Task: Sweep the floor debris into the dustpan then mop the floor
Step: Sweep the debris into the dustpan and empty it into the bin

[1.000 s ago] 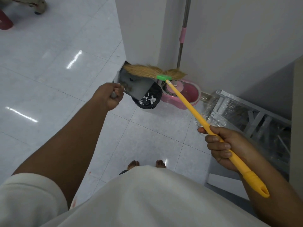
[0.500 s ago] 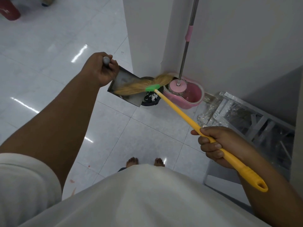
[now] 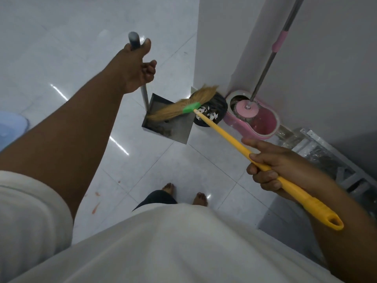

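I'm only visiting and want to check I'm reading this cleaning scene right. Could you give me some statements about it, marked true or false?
1. The right hand grips the broom by its yellow handle. True.
2. The left hand is empty. False: it holds the dustpan by its grey handle.
3. The mop stands in the pink bucket. True.
4. The black bin is empty. False: white scraps lie in it.
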The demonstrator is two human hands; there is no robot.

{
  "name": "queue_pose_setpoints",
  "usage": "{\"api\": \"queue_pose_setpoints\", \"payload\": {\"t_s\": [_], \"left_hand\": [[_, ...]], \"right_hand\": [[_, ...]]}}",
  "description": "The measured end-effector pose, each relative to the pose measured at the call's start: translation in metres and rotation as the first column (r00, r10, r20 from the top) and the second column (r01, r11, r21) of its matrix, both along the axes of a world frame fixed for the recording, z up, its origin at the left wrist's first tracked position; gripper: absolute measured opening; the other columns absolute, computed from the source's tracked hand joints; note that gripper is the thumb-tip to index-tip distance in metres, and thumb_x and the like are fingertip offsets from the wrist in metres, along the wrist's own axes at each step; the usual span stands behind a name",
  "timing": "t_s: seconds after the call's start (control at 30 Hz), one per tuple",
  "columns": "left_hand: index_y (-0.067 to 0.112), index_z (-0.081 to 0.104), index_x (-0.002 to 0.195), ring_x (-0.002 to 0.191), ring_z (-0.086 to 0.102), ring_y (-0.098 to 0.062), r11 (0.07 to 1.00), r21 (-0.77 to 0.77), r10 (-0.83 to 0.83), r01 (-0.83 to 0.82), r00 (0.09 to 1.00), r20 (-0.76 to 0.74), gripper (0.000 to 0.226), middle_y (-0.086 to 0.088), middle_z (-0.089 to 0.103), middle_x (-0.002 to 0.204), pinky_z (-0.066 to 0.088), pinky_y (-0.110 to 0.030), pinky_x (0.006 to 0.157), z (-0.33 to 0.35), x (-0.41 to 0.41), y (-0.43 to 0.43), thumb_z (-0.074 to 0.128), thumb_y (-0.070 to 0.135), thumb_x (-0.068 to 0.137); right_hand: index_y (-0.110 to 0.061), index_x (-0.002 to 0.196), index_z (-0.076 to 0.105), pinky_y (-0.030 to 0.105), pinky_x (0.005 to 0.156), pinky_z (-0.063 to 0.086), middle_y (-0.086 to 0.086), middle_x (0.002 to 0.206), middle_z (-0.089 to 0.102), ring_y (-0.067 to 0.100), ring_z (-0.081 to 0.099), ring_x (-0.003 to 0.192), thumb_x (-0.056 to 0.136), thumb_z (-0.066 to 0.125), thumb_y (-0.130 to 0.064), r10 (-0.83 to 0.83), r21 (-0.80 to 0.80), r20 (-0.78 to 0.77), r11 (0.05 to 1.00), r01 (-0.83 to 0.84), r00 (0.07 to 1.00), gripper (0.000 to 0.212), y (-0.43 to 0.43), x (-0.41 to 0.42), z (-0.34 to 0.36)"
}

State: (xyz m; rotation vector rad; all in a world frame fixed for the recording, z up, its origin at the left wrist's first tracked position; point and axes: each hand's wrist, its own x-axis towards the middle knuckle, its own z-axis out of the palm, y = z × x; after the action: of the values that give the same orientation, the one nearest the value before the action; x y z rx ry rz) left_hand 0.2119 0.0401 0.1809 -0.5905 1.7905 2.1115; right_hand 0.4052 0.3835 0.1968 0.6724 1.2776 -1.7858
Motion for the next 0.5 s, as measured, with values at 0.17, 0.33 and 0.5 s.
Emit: {"api": "queue_pose_setpoints", "payload": {"t_s": [0.17,0.33,0.5], "left_hand": [[0.035,0.033,0.132,0.065,0.048,-0.015,0.995,-0.065,0.076,-0.073,0.996,0.037,0.041,-0.010,0.054,0.089,0.045,-0.022,0.061,-0.021,0.013,-0.036,0.053,0.046,0.098],[0.028,0.037,0.141,0.058,0.053,-0.014,0.973,-0.219,0.098,-0.073,0.989,0.108,0.057,-0.012,0.062,0.088,0.050,-0.023,0.056,-0.038,0.017,-0.086,0.052,0.056,0.093],[0.025,0.042,0.138,0.056,0.056,-0.013,0.959,-0.257,0.166,-0.122,0.973,0.159,0.061,-0.015,0.065,0.093,0.052,-0.024,0.057,-0.056,0.027,-0.147,0.055,0.060,0.089]], "right_hand": [[0.001,0.094,0.071,0.017,0.031,0.037,0.012,0.072,0.055,0.005,0.040,0.038,0.086,0.054,-0.011,0.259,-0.004,-0.039,0.966,-0.259,0.965,0.023,-0.022,-0.033,0.005],[-0.002,0.086,0.071,0.016,0.031,0.034,0.012,0.071,0.054,0.008,0.041,0.038,0.075,0.061,-0.022,0.418,0.047,-0.029,0.908,-0.417,0.908,0.024,-0.074,-0.074,0.006],[-0.003,0.095,0.065,0.016,0.033,0.036,0.010,0.072,0.054,0.008,0.042,0.040,0.095,0.047,-0.016,0.521,0.082,0.012,0.850,-0.520,0.853,0.022,-0.134,-0.109,-0.003]]}}
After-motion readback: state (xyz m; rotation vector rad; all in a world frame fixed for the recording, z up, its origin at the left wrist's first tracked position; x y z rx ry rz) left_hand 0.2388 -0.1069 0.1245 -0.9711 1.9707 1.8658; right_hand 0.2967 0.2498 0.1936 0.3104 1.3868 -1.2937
